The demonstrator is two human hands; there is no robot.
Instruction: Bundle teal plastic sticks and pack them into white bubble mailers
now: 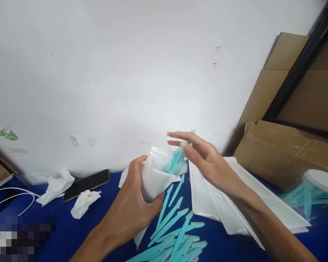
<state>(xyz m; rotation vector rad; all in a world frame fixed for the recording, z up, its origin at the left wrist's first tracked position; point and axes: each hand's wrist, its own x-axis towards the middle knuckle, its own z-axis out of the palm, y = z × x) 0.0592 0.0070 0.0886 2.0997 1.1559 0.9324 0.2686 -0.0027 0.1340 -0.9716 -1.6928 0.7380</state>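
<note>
My left hand [133, 200] is wrapped around a white padded mailer [155, 173], squeezed into a tube with its mouth tilted up and to the right. A bunch of teal eyebrow razors [176, 162] sticks out of that mouth. Just beside their upper ends is my right hand [205, 153], fingers stretched out and apart; its thumb tip overlaps the razors, and whether it touches them I cannot tell. Below, several loose teal eyebrow razors [177, 236] lie in a pile on the blue table surface [62, 233].
Flat white mailers [207, 200] lie under my right forearm. At the right is a clear tub with a white lid [324, 182] and teal razors inside. Cardboard boxes [284, 153] stand behind it. A phone [87, 185], crumpled tissues [84, 203] and a white cable [30, 196] lie left.
</note>
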